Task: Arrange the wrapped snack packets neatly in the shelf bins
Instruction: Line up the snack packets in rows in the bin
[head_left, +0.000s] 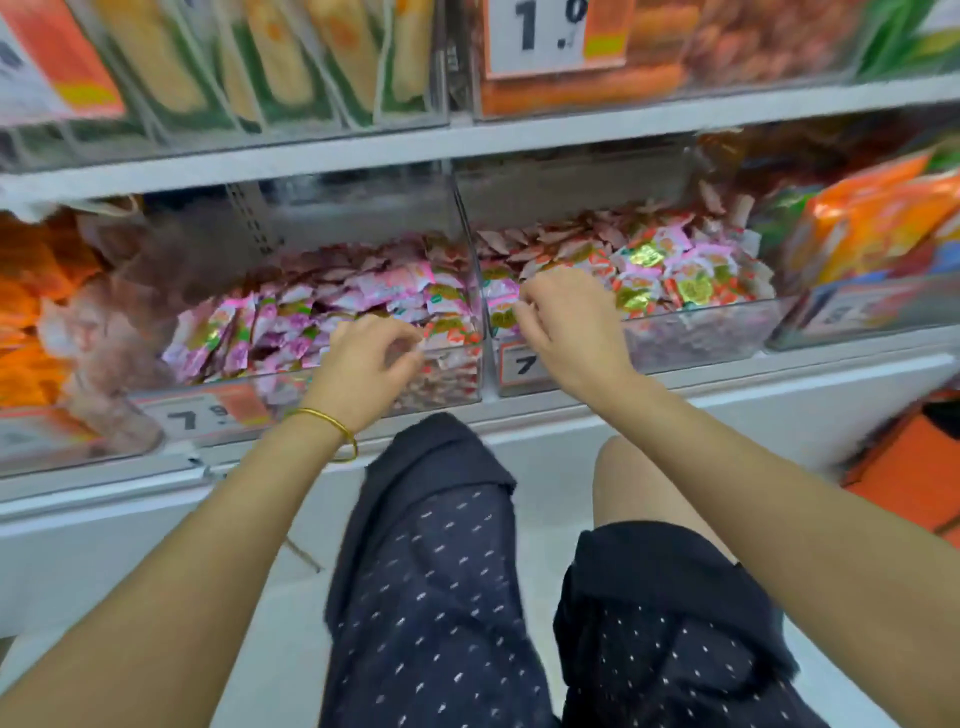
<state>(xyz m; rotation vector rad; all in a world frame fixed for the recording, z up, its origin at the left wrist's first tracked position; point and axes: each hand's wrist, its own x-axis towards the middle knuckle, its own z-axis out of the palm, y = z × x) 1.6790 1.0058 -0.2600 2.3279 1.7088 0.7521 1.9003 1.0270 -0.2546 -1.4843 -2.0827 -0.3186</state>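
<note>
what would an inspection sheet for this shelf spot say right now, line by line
surface: grey shelf carrying clear bins side by side
job's things: pink snack packets heaped loosely in the left bin; a similar heap, mixed with gold and red, in the right bin
clutter: orange packs in the neighbouring bin to the right, more orange ones at far left
grippers: left hand curled at the left bin's front right corner; right hand curled over the right bin's left end; grip on a packet too blurred to tell
cables: nothing seen
surroundings: price card on the shelf above; gold bangle on the left wrist
</note>
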